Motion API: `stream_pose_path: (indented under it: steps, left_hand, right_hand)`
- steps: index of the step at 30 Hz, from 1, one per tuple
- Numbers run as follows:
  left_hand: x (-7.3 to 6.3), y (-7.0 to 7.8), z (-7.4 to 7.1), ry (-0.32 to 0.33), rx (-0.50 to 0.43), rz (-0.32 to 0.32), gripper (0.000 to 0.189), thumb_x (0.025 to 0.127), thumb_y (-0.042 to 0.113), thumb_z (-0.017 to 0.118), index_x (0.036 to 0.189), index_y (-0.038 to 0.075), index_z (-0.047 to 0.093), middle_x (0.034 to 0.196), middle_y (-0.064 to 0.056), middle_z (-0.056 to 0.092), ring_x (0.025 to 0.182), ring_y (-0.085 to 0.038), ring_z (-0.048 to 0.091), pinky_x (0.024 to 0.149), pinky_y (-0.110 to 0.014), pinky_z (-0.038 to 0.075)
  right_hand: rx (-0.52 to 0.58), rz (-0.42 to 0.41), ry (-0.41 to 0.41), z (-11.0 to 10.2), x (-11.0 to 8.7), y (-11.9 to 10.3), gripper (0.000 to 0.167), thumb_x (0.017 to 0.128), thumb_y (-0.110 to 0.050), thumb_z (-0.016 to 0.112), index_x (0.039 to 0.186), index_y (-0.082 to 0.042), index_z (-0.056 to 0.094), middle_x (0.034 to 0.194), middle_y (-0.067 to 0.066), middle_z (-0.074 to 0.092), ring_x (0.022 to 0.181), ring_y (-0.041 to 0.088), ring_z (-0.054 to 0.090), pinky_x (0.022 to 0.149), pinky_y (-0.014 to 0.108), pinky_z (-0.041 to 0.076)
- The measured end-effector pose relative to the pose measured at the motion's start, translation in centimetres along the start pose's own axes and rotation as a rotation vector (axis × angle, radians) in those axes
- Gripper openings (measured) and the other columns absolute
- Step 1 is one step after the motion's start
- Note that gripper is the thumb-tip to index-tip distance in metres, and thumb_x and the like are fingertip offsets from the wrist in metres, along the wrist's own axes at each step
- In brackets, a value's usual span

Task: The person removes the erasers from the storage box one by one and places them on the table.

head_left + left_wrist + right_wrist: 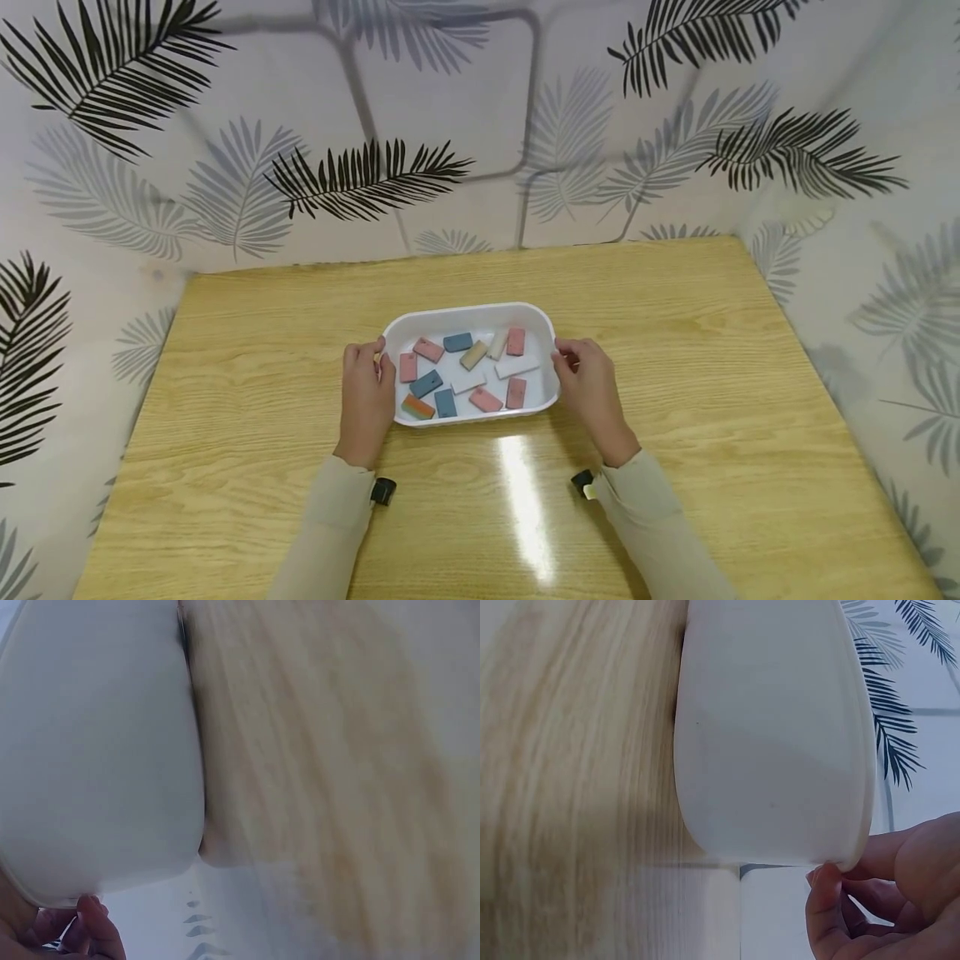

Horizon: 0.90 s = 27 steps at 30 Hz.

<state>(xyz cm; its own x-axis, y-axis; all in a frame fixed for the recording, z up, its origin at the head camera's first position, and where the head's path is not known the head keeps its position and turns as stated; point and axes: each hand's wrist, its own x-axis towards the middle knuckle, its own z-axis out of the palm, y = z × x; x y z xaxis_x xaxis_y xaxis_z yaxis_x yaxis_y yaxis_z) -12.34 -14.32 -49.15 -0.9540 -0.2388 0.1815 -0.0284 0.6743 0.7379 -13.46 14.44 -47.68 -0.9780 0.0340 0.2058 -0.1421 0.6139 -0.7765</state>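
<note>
A white plastic tray (480, 310) with rounded corners stands on the wooden table, holding small erasers or blocks in several colours. Among them are a pink block (486, 400), a blue block (427, 383), a tan block (473, 355), a white block (517, 367) and an orange-and-green block (417, 407). My left hand (366, 398) pinches the tray's left end at the rim. At the opposite end, my right hand (591, 392) grips the rim between thumb and fingers. Both wrist views show the tray's outer wall (772, 750) close up, with fingertips (91, 904) at its lip.
The wooden table (247, 400) extends around the tray on all sides. Behind it hangs a pale cloth (465, 108) with dark and grey leaf prints. A bright light reflection (525, 508) lies on the tabletop between the forearms.
</note>
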Motion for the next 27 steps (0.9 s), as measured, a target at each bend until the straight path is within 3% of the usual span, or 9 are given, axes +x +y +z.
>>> stream_pose_path:
  steps: [19,27]
  left_hand:
    - [2.4,0.2,0.9,-0.02,-0.015,0.029,0.031,0.096,0.012,0.047,0.122,-0.003,0.052,0.11,-0.013,0.043,0.086,-0.02,0.048,0.078,-0.031,0.046]
    - [3.6,0.5,1.6,-0.022,-0.024,0.026,0.03,0.097,0.011,0.046,0.122,-0.005,0.051,0.112,-0.014,0.043,0.086,-0.021,0.048,0.076,-0.031,0.045]
  right_hand:
    - [0.063,0.094,-0.028,-0.1,2.6,0.6,0.023,0.088,-0.007,0.06,0.107,0.005,0.064,0.096,0.018,0.063,0.085,0.027,0.061,0.073,0.037,0.05]
    - [0.096,0.134,-0.038,-0.2,3.7,0.9,0.023,0.089,-0.007,0.06,0.109,0.004,0.064,0.098,0.017,0.064,0.086,0.027,0.06,0.071,0.035,0.049]
